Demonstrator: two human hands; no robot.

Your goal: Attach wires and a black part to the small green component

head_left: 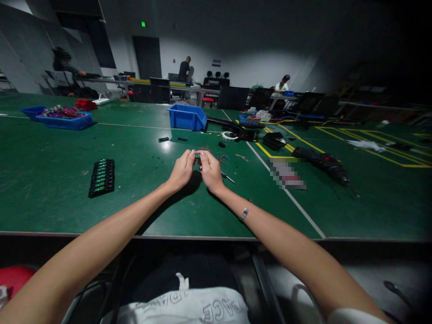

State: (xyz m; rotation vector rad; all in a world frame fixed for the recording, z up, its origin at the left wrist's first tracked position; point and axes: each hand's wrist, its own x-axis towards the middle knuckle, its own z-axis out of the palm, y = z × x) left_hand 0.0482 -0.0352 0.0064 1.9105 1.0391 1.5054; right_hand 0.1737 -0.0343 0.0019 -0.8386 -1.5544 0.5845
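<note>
Both of my hands meet above the middle of the green table (135, 207). Between the fingertips is a small green circuit board (197, 156), mostly covered by the fingers. My left hand (182, 169) is closed on its left side, and my right hand (210, 171) pinches it from the right. Under the right wrist lies a thin tool with a metal shaft (229, 178). Just beyond the hands are a short red and blue wire (224, 158) and two small black parts, one a black strip (182, 139). To the left lies a black rack (101, 178) holding a row of green boards.
A blue bin (187, 118) stands beyond the hands. Blue trays (67, 122) with coloured wires lie far left. On the right are a black power tool (324, 165), a blurred sheet (287, 174) and yellow tape lines. Several people work at tables behind.
</note>
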